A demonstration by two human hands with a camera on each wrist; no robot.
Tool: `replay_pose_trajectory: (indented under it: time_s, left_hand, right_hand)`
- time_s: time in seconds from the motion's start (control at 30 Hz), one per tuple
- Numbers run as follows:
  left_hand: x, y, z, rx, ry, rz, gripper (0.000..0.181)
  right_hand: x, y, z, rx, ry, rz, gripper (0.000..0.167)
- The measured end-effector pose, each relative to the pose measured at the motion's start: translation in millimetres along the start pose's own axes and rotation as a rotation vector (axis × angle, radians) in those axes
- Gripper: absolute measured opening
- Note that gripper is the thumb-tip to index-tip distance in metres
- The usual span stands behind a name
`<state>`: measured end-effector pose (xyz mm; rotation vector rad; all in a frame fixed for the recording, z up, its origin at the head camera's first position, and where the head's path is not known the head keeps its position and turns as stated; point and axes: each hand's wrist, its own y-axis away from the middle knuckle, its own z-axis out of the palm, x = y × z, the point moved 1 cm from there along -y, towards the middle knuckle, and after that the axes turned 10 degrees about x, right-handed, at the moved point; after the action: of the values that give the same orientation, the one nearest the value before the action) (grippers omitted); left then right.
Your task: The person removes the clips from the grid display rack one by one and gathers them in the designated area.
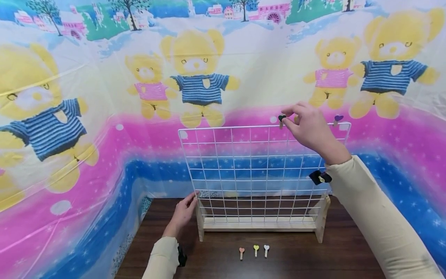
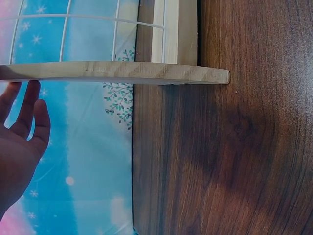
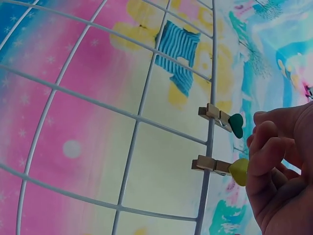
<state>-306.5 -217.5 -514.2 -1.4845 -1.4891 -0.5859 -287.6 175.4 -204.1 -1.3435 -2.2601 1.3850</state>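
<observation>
A white wire grid panel (image 1: 250,170) stands upright in a wooden base (image 1: 258,224). At its top edge, my right hand (image 1: 310,126) has bent fingers beside a green heart clothespin (image 3: 215,117); the right wrist view shows a small gap between fingertips and heart. That clothespin is clipped on the top wire, with a yellow heart clothespin (image 3: 220,167) clipped beside it. A purple heart clothespin (image 1: 338,118) sits near the top right corner. My left hand (image 1: 182,214) has its fingertips against the base's left upright (image 2: 112,71), fingers loosely extended.
On the dark wooden table (image 1: 156,221), in front of the base, lie an orange heart clothespin (image 1: 241,253), a yellow heart one and a white heart one (image 1: 266,250). A cloth printed with bears (image 1: 202,85) hangs behind and around the table.
</observation>
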Motion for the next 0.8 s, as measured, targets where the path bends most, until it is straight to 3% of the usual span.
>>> replay_pose_trajectory:
  time_s: [0.23,0.5,0.8]
  left_hand:
    - [0.0,1.0,0.5,0.011,-0.002,0.026,0.037]
    - [1.3,2.2,0.2,0.009,-0.009,0.04,0.038]
    - [2.3,2.0,-0.6,0.008,-0.007,0.044,0.037]
  right_hand:
    - [-4.6,-2.5,-0.7,-0.024,-0.01,0.075,0.028]
    - [-0.8,-6.8,5.0,-0.161,-0.007,0.17,0.037]
    - [3.0,-9.0,10.2,-0.193,-0.055,0.192,0.021]
